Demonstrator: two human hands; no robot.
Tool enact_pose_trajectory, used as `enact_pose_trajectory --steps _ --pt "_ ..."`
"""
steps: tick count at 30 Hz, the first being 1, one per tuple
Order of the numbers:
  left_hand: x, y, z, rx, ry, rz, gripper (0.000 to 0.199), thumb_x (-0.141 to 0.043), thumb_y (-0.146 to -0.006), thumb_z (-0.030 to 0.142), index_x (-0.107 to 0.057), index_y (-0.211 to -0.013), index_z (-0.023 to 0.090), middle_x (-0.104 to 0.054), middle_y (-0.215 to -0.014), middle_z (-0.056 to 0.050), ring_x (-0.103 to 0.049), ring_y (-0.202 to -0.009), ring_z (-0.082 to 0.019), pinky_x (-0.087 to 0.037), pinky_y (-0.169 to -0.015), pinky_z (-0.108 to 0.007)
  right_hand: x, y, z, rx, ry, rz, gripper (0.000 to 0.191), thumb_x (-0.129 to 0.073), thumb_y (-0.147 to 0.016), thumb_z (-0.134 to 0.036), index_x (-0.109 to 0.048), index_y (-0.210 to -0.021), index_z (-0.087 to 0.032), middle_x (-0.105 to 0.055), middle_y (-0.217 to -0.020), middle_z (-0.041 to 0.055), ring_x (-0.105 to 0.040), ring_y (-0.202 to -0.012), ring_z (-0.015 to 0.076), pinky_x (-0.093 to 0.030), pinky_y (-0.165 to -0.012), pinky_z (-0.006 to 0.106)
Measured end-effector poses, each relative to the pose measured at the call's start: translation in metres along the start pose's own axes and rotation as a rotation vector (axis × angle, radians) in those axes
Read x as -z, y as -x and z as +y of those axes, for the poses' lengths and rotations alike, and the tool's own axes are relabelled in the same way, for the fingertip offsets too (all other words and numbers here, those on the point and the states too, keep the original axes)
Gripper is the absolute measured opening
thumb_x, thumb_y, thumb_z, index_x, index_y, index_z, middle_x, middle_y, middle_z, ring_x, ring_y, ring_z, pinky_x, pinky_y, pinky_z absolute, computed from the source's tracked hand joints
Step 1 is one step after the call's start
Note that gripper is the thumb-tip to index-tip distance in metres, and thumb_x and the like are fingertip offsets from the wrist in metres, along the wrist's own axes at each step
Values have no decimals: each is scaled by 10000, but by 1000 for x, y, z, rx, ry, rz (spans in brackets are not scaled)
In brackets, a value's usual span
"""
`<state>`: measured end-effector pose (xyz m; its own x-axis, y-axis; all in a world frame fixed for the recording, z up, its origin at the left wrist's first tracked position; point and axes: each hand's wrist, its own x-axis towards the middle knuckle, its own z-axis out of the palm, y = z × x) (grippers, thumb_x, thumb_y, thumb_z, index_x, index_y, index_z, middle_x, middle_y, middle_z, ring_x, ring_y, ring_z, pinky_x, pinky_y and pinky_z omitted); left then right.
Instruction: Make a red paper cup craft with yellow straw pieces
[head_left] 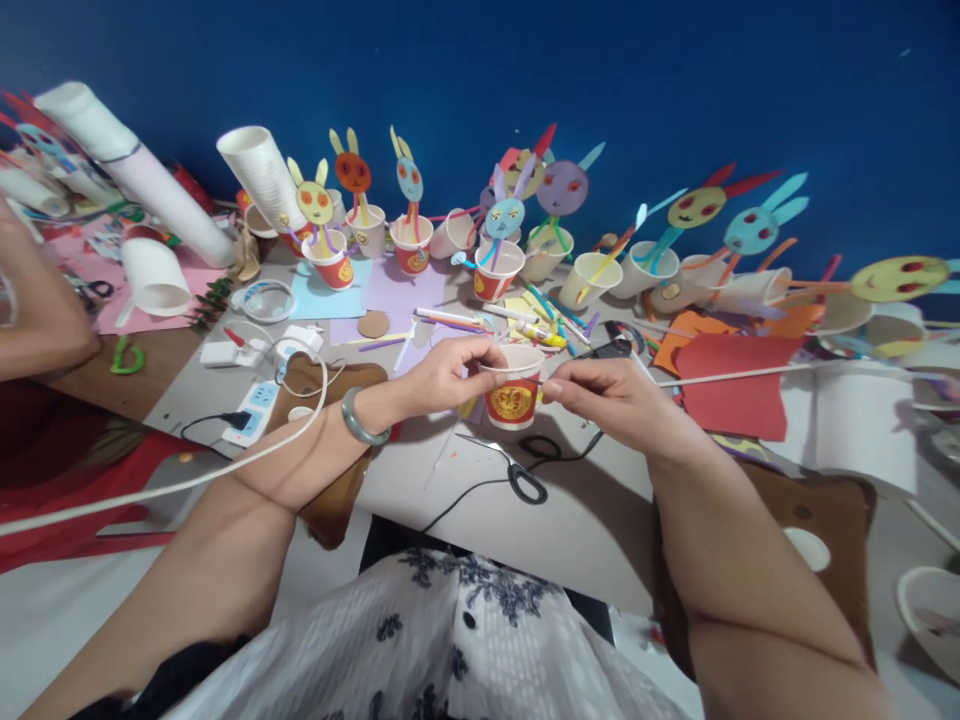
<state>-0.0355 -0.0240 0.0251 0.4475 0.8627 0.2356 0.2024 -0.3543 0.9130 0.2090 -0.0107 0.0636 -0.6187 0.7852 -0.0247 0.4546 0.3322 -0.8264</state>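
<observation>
A red and white paper cup (511, 398) with a gold emblem stands upright in front of me. My left hand (461, 378) is closed on its left rim, thumb and fingers pinching the edge. At the cup's right side my right hand (600, 395) is closed on a thin dark tool (534, 380), whose tip points at the cup wall. The hand hides most of the tool, so its kind is unclear. Black-handled scissors (525, 480) lie partly spread on the table just below the cup, beside a black cord (469, 492).
Behind stand several paper cups with rabbit-faced paper figures (504, 217). Markers and coloured sticks (450, 320) lie near red paper (739, 385). A power strip (259, 408) and white cable (225, 462) are at left. A person's arm (45, 290) enters from the left edge.
</observation>
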Motion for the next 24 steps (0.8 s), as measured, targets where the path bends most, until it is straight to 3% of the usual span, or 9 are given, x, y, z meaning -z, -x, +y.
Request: enact_pose_trajectory --steps 4,7,15,24 --pt "0 -1 -2 56 74 45 350 -676 -901 496 -651 -865 149 -654 -838 -38 -562 -740 -120 -451 -654 -246 -7 6 -6 51 184 152 395 -581 -956 -527 -685 -776 -191 -562 -598 -16 -437 -541 111 -327 -544 278" --pt "-1 -2 -2 76 119 65 394 -686 -889 535 -652 -859 144 -633 -830 -29 -555 -744 -116 -454 -664 -240 -11 9 -5 108 332 197 366 -564 -974 -491 -710 -823 -191 -639 -639 6 -509 -555 123 -356 -569 279" --pt "-1 -2 2 120 118 50 408 -671 -885 550 -643 -855 144 -617 -840 -27 -538 -761 -116 -422 -656 -232 -20 11 2 238 705 326 449 -448 -1039 -483 -727 -875 -172 -728 -721 67 -627 -601 169 -353 -569 292" --pt "-2 0 1 93 68 15 357 -642 -907 500 -648 -873 145 -643 -833 -37 -549 -767 -124 -419 -661 -233 -19 16 -2 235 841 284 464 -420 -1056 -485 -717 -872 -179 -725 -704 51 -603 -576 158 -281 -545 292"
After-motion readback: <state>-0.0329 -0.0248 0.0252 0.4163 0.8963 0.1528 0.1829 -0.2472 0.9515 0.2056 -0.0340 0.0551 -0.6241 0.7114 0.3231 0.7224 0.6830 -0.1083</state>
